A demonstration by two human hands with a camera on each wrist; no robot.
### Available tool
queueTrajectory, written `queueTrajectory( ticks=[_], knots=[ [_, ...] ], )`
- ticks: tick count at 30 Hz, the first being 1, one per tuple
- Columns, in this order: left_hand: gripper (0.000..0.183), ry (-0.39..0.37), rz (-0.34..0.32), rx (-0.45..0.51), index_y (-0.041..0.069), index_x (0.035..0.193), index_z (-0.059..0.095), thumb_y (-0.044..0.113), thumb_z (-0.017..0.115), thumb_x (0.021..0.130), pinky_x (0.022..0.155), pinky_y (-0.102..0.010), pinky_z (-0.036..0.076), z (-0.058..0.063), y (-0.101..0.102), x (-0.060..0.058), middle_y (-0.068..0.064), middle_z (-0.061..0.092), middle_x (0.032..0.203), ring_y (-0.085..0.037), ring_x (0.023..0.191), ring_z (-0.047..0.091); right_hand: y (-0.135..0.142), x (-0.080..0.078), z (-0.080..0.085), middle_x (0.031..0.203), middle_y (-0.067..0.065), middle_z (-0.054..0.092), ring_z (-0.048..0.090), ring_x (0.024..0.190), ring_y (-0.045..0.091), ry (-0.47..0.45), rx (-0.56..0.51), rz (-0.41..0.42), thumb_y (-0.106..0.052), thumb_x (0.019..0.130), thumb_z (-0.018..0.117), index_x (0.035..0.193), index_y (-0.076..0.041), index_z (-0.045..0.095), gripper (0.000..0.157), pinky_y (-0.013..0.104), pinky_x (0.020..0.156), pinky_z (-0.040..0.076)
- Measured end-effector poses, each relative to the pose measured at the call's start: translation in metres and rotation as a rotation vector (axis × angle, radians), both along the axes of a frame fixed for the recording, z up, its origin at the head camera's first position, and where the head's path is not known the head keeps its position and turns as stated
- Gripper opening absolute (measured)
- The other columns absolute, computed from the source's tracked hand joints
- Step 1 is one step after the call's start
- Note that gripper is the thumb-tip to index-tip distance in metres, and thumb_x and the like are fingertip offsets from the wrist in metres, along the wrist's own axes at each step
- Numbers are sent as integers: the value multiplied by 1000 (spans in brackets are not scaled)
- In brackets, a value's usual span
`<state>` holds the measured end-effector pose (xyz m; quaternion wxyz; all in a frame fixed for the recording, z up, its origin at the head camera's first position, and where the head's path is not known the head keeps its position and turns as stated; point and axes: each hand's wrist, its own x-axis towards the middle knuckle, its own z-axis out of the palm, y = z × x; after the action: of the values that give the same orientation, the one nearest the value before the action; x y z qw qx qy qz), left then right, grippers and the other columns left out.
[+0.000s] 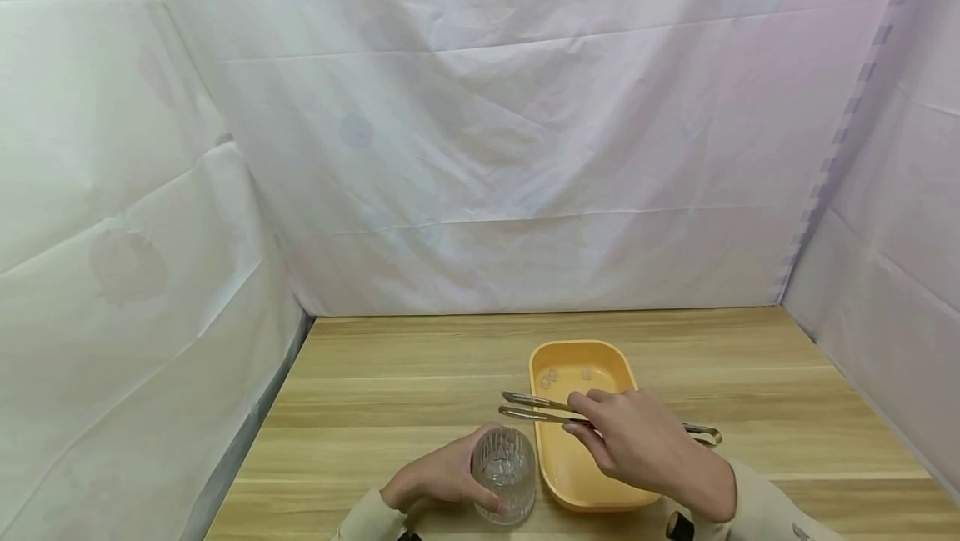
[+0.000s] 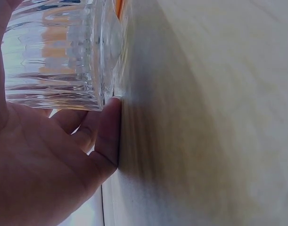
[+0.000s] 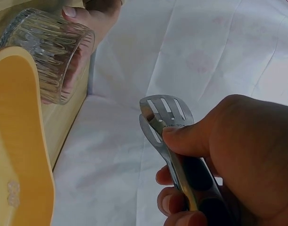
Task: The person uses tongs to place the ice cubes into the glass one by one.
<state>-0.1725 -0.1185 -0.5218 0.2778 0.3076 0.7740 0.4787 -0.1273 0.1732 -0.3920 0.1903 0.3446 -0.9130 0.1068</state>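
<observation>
A clear ribbed glass (image 1: pixel 517 487) stands upright on the table, and my left hand (image 1: pixel 450 470) grips it from the left, thumb on the near side. Part of that hand (image 2: pixel 45 160) shows beside the glass wall (image 2: pixel 49 61) in the left wrist view. My right hand (image 1: pixel 641 441) holds slotted metal tongs (image 1: pixel 551 418) over the yellow tray (image 1: pixel 585 478). The tong tips point left, slightly apart, with nothing between them. A few small clear pieces (image 1: pixel 587 373) lie at the tray's far end. Whether the glass contains anything, I cannot tell.
The tray stands just right of the glass on a wood-grain table (image 1: pixel 405 358). White cloth (image 1: pixel 480 149) hangs behind the table and along both sides.
</observation>
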Motion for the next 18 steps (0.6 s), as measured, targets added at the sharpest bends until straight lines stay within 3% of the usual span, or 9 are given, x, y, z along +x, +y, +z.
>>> queueTrajectory(
  ticks=[6, 12, 18],
  knots=[
    [79, -3, 4, 2, 33, 138, 41, 25, 88, 75, 103, -30, 40, -1, 0, 0, 10, 53, 132, -11, 124, 51, 3, 0, 1, 67, -17, 40, 28, 45, -4, -38, 29, -19, -38, 93, 68, 93, -22, 56, 19, 19, 41, 24],
    [78, -2, -1, 5, 32, 138, 41, 26, 88, 75, 102, -29, 40, -1, 0, 0, 9, 54, 131, -11, 123, 51, 6, -1, 1, 72, -12, 46, 29, 44, 0, -20, 95, -64, -44, 91, 68, 105, -16, 58, 33, 21, 42, 27],
    [78, 4, 2, 0, 31, 137, 42, 26, 88, 75, 102, -30, 41, 1, 1, 0, 9, 54, 130, -11, 122, 51, 10, -6, -1, 71, -11, 44, 26, 43, 2, -34, 89, -94, -44, 90, 69, 106, -13, 55, 37, 21, 41, 25]
  ],
)
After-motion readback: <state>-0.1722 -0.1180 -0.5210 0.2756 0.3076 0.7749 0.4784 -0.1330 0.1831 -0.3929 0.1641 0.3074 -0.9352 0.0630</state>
